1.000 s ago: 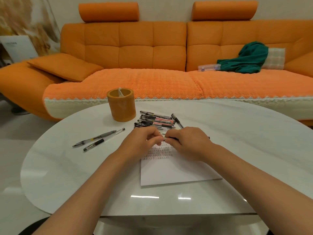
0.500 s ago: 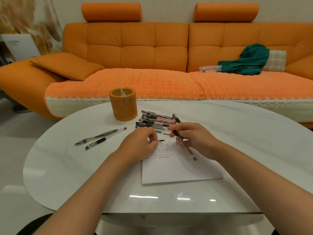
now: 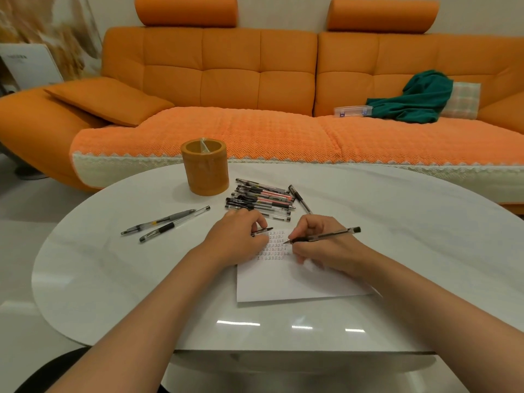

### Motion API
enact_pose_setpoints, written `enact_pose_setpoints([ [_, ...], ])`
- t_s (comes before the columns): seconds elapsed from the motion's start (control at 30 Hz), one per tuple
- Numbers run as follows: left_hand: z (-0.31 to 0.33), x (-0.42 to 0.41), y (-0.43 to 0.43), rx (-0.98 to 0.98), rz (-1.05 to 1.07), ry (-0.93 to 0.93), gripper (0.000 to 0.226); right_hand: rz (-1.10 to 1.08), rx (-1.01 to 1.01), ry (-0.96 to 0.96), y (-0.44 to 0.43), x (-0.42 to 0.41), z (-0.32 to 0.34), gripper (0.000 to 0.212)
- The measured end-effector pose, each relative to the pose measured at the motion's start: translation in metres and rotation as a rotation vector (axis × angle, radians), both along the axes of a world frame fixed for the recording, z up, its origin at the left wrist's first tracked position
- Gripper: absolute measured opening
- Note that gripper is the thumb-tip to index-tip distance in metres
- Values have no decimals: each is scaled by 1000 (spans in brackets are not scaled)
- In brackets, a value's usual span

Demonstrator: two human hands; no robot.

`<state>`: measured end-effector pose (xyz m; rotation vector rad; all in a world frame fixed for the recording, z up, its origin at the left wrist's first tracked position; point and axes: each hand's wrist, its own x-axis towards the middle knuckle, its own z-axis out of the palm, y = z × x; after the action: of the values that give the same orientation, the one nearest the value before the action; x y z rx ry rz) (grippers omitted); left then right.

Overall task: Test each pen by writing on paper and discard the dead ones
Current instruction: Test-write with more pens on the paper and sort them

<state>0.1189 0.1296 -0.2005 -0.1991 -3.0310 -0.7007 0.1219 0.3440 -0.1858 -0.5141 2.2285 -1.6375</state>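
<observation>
Tabletop point(image 3: 141, 279): paper point(image 3: 283, 282) partly under right hand point(image 3: 320, 246)

This is a home living room. Well beyond the person's fingers point(image 3: 307, 224) runs a long orange sofa point(image 3: 255, 80) with a tufted back, roll headrests point(image 3: 185, 9) and a woven seat cover point(image 3: 241, 131) edged in white trim. Far left of the fingers a loose orange cushion point(image 3: 107, 99) leans on the seat. Far right of them a green garment point(image 3: 416, 97) lies crumpled against a checked pillow point(image 3: 465, 99), with a clear plastic box point(image 3: 351, 111) just beside it. Under the fingers is a glossy white oval table point(image 3: 113, 279), standing on a pale polished floor point(image 3: 17, 251).
</observation>
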Motion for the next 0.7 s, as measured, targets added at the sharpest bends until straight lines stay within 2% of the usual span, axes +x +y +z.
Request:
enact_pose_setpoints([
  [0.1, 2, 0, 2, -30, -1, -33, 48, -7, 49, 32, -1, 2, 3, 9],
  [0.17, 3, 0, 3, -38, 2, -43, 54, 5, 67, 47, -4, 3, 2, 12],
  [0.33, 5, -3, 2, -46, -13, -70, 56, 15, 78, 76, -7, 2, -6, 20],
  [0.7, 3, -6, 1, -34, -17, -98, 59, 21, 149, 134, -9, 2, -8, 19],
])
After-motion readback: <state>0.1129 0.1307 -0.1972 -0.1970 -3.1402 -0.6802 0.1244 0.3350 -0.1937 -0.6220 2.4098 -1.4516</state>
